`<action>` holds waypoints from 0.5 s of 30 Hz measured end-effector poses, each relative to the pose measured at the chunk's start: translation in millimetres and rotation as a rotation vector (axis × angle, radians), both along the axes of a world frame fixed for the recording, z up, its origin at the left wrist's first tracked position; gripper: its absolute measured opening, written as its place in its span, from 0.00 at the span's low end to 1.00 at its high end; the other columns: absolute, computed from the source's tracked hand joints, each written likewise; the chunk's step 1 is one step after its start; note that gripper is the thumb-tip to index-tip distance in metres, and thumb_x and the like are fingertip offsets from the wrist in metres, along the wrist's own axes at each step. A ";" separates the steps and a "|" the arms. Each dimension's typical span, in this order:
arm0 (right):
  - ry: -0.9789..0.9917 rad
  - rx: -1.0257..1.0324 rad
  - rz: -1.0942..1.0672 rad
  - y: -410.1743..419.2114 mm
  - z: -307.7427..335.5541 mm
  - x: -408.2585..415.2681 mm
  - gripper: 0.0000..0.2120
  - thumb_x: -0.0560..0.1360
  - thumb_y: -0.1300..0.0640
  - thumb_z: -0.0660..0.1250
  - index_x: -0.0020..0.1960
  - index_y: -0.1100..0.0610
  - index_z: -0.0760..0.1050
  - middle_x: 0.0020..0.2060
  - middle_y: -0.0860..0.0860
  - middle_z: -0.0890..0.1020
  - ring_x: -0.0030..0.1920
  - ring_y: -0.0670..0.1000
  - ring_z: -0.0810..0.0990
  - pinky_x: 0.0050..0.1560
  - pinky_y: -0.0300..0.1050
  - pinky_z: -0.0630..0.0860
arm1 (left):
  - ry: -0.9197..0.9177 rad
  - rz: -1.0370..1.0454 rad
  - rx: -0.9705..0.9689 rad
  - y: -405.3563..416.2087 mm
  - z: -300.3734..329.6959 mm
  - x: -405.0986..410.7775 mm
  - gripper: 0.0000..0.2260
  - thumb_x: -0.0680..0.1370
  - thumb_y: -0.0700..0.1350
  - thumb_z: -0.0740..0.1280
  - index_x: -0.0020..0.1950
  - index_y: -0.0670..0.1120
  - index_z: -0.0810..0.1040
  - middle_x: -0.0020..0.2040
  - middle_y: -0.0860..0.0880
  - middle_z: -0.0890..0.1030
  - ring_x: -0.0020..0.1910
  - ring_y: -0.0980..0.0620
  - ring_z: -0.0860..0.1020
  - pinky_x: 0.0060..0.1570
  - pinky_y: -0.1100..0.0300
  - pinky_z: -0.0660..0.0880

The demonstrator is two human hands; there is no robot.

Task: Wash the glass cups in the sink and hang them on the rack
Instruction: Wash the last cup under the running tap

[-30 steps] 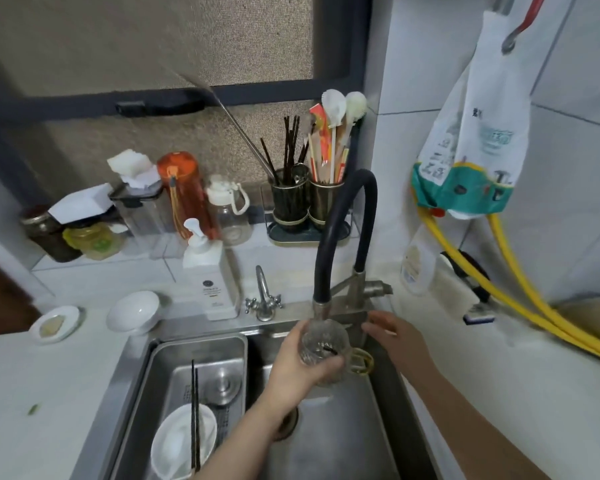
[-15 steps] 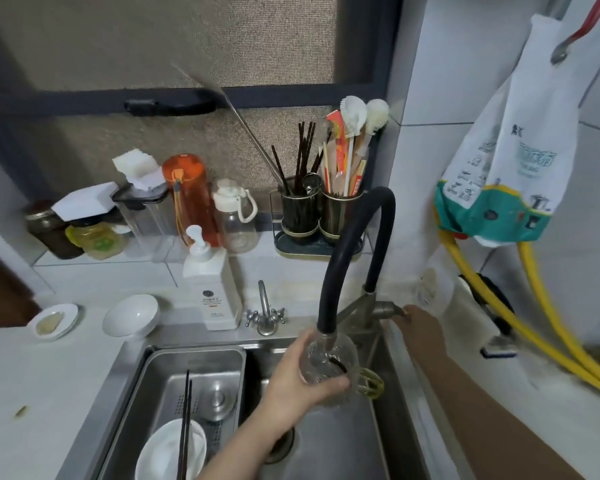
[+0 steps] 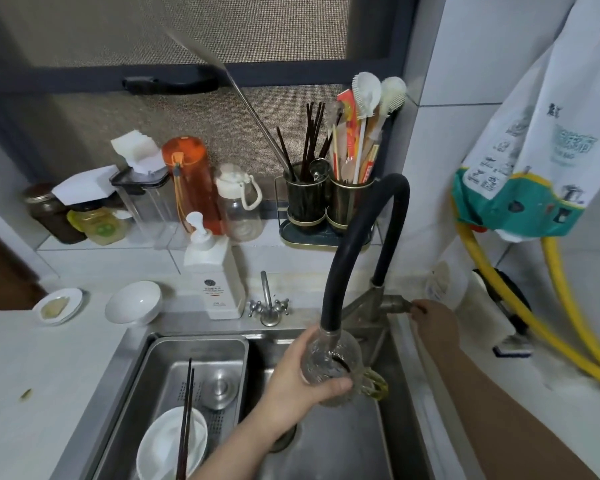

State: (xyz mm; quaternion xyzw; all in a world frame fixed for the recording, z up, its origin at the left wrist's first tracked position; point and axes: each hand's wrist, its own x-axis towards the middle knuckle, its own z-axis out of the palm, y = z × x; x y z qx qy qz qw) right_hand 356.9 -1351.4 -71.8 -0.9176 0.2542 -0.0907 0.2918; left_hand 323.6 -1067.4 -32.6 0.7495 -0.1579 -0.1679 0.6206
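My left hand (image 3: 300,379) grips a clear glass cup (image 3: 340,365) with a yellowish handle, held over the steel sink (image 3: 343,441). The cup's mouth sits right under the nozzle of the black hose faucet (image 3: 347,258). My right hand (image 3: 433,322) rests on the faucet's metal lever (image 3: 400,304) at the right of the tap base, fingers curled on it. Whether water runs is not visible. No hanging rack for cups shows in view.
A steel drain tray (image 3: 160,358) in the sink's left half holds a white bowl (image 3: 168,445) with dark chopsticks (image 3: 186,420). A soap pump bottle (image 3: 213,271), small tap (image 3: 267,303), white bowl (image 3: 134,302), utensil holders (image 3: 326,202) and yellow hoses (image 3: 534,323) surround the sink.
My right hand left the cup's side and moved right to the faucet lever. My left hand raised the cup up to the nozzle. The camera has shifted slightly rightward.
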 end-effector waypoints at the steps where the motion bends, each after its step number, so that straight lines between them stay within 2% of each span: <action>1: -0.007 -0.002 0.001 -0.1 -0.2 0.0 0.13 0.80 0.63 0.59 0.58 0.66 0.79 0.52 0.63 0.82 0.54 0.61 0.79 0.53 0.49 0.71 | 0.006 0.003 -0.003 1.0 -1.1 -0.1 0.35 0.64 0.43 0.81 0.67 0.54 0.71 0.60 0.58 0.81 0.61 0.61 0.77 0.60 0.69 0.71; 4: -0.022 0.013 -0.007 -0.7 -1.3 0.3 0.12 0.79 0.64 0.59 0.57 0.66 0.79 0.51 0.64 0.82 0.53 0.62 0.79 0.49 0.47 0.69 | 0.025 0.004 -0.007 2.9 -3.5 -0.5 0.36 0.63 0.46 0.82 0.67 0.56 0.70 0.60 0.60 0.80 0.61 0.61 0.77 0.61 0.67 0.71; 8: -0.043 0.024 -0.020 -0.2 -0.9 0.1 0.12 0.79 0.65 0.59 0.54 0.66 0.80 0.48 0.64 0.82 0.51 0.63 0.79 0.46 0.46 0.67 | 0.040 0.000 0.003 3.8 -4.0 -2.1 0.37 0.61 0.53 0.81 0.66 0.59 0.70 0.60 0.63 0.79 0.61 0.63 0.77 0.58 0.72 0.70; 12: -0.071 0.020 -0.036 -0.1 -1.2 -0.9 0.12 0.79 0.67 0.59 0.56 0.67 0.79 0.51 0.64 0.82 0.53 0.63 0.79 0.52 0.49 0.71 | 0.024 0.008 0.017 2.1 -3.5 -1.9 0.36 0.59 0.58 0.80 0.63 0.63 0.70 0.59 0.68 0.78 0.60 0.68 0.75 0.56 0.77 0.68; 15: -0.069 0.036 -0.039 -0.9 -2.7 -0.9 0.13 0.79 0.67 0.59 0.57 0.67 0.79 0.53 0.64 0.82 0.54 0.63 0.78 0.54 0.50 0.71 | 0.034 0.009 0.023 1.7 -7.1 -1.2 0.35 0.59 0.57 0.81 0.62 0.64 0.70 0.58 0.68 0.78 0.59 0.69 0.75 0.54 0.77 0.69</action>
